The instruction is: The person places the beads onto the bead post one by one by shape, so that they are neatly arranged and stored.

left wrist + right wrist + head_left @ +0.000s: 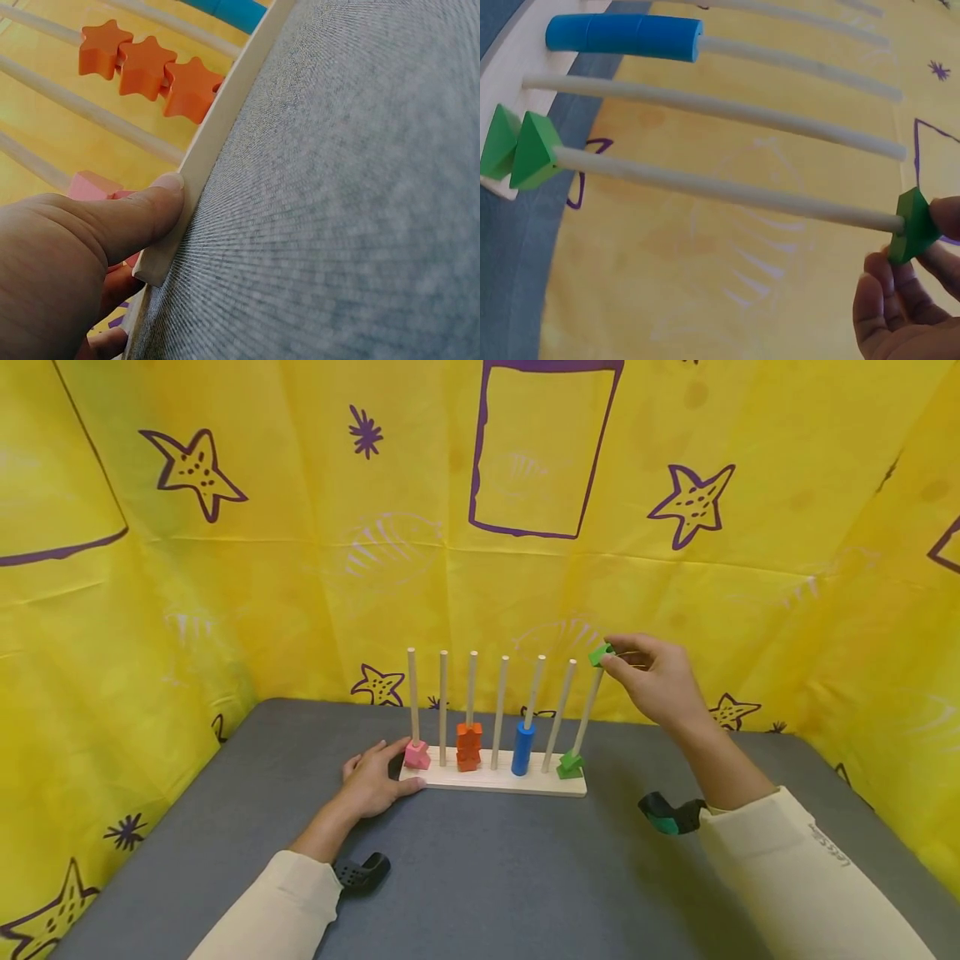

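A wooden peg board (487, 782) with several upright rods stands on the grey table. My left hand (372, 783) grips its left end, thumb on the front edge and fingers behind. Beside that hand a pink block (417, 755) sits low on the first rod. My right hand (660, 681) pinches a green triangular block (913, 225) at the top of the rightmost rod, whose tip meets the block. Two green triangular blocks (534, 150) lie at that rod's foot. Orange star blocks (148, 67) are stacked on the third rod, blue cylinder blocks (523, 749) on the fifth.
Yellow cloth (420, 577) printed with stars and fish hangs behind the table and along both sides. The grey tabletop (510, 868) stretches in front of the board. A dark strap device (667, 814) is on the right wrist, another (362, 872) on the left.
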